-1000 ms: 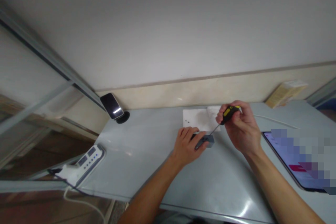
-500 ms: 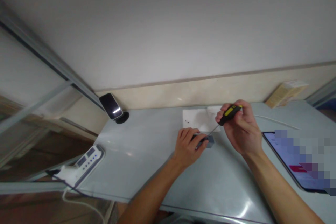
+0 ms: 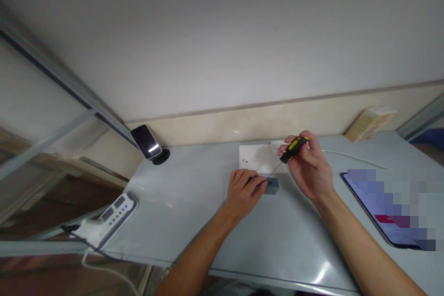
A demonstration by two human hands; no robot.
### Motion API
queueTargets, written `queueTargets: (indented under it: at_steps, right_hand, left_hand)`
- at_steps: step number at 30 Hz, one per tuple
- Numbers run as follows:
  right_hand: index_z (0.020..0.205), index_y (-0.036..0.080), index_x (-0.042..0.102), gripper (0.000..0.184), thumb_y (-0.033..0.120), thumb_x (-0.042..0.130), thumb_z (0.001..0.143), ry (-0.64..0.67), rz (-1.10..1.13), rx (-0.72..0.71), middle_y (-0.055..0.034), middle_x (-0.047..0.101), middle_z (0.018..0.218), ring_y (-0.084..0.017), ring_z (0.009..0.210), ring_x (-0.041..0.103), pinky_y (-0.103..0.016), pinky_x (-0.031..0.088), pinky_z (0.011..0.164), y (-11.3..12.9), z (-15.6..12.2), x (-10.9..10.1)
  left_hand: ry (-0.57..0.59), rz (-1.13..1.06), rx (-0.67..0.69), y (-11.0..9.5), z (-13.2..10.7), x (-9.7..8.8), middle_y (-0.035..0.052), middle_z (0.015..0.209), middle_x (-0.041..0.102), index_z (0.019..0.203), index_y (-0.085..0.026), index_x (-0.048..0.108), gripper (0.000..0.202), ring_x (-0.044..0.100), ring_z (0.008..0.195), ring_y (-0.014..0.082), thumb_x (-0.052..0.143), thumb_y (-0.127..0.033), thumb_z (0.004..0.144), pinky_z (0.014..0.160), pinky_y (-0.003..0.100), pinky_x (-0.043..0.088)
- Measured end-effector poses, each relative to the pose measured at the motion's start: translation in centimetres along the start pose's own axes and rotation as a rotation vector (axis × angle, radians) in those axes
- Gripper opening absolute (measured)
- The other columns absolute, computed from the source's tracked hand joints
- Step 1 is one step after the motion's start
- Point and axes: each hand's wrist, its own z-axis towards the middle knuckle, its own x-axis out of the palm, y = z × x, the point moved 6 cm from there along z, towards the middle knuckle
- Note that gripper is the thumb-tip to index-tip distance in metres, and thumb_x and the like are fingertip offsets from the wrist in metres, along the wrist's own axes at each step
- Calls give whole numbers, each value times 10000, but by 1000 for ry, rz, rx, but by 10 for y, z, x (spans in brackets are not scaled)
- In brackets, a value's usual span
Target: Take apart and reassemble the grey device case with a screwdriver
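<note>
My right hand (image 3: 310, 166) is closed around the black and yellow handle of a screwdriver (image 3: 294, 149). Its thin shaft slants down to the left, with the tip at my left fingertips. My left hand (image 3: 244, 193) grips a small grey-blue block (image 3: 272, 186) on the table, its fingers wrapped over the left part. Dark slots show on the block's top beside the fingers. Whether the tip touches the block or something small on it I cannot make out. Behind the hands lies a white sheet of paper (image 3: 255, 157) with a few small dark pieces on it.
A tablet (image 3: 378, 208) lies at the right. A yellowish box (image 3: 369, 123) stands against the wall, with a white cable (image 3: 357, 156) in front. At the left are a phone on a stand (image 3: 146, 141) and a white power strip (image 3: 114, 217) at the table's edge.
Both hands, the screwdriver and the block have shifted slightly left in view, as have the tablet and box. More of the block's top shows beside my left fingers.
</note>
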Motion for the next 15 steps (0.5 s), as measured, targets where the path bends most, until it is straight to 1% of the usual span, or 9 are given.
queueTargets:
  at_steps: [2, 3, 6, 8, 9, 11, 12, 14, 15]
  right_hand:
    - [1032, 326, 630, 345, 378, 836, 761, -37, 35, 0, 24, 680, 972, -151, 833, 696, -325, 589, 761, -4, 3, -7]
    - [1033, 319, 632, 346, 368, 837, 758, -65, 58, 3, 24, 683, 964, -147, 824, 698, -317, 592, 749, -6, 5, -13]
    - [1001, 278, 648, 344, 339, 852, 731, -165, 142, 36, 20, 691, 900, -130, 759, 691, -284, 598, 691, -19, 13, -35]
    - [975, 255, 650, 330, 330, 852, 725, -202, 169, 45, 18, 688, 856, -128, 740, 688, -278, 604, 671, -28, 17, -47]
    - [964, 249, 648, 325, 324, 852, 723, -217, 173, 47, 20, 687, 836, -126, 727, 686, -276, 606, 660, -32, 19, -52]
    - [944, 243, 644, 311, 308, 848, 718, -263, 185, 59, 29, 685, 797, -123, 701, 681, -272, 604, 640, -40, 21, -61]
    - [939, 242, 645, 303, 298, 844, 716, -291, 192, 68, 32, 684, 782, -123, 690, 679, -273, 602, 628, -43, 22, -65]
    - [935, 235, 646, 299, 283, 837, 710, -333, 200, 82, 30, 683, 767, -127, 673, 674, -276, 598, 607, -48, 22, -70]
    - [936, 231, 644, 304, 279, 836, 705, -338, 199, 84, 27, 682, 765, -127, 667, 672, -277, 596, 601, -50, 22, -71]
  left_hand:
    - [-40, -41, -22, 5, 3, -8, 36, 889, 711, 919, -236, 738, 160, 648, 846, 156, 606, -301, 980, 816, 334, 491]
    - [-75, -78, -56, 11, 6, -13, 39, 884, 709, 908, -234, 739, 177, 647, 843, 156, 599, -312, 983, 812, 333, 498]
    - [-188, -205, -269, 43, 9, -27, 55, 898, 699, 928, -215, 741, 218, 644, 879, 167, 573, -337, 995, 791, 323, 520]
    - [-196, -215, -379, 66, 8, -28, 49, 878, 698, 925, -212, 748, 219, 626, 865, 169, 592, -354, 982, 766, 316, 512]
    - [-156, -207, -426, 77, 6, -24, 45, 876, 702, 936, -215, 754, 212, 615, 847, 168, 605, -361, 973, 751, 311, 506]
    - [-32, -191, -484, 95, 2, -11, 42, 869, 710, 926, -212, 764, 210, 603, 835, 169, 614, -353, 967, 750, 312, 498]
    - [22, -173, -496, 101, -1, -4, 43, 859, 711, 906, -205, 768, 200, 603, 858, 177, 629, -338, 959, 787, 327, 500]
    - [122, -127, -482, 106, -5, 11, 48, 880, 709, 884, -201, 780, 160, 599, 910, 190, 675, -311, 933, 882, 367, 492]
    - [158, -102, -473, 107, -7, 17, 52, 889, 701, 885, -204, 788, 142, 592, 930, 196, 692, -303, 921, 896, 374, 489]
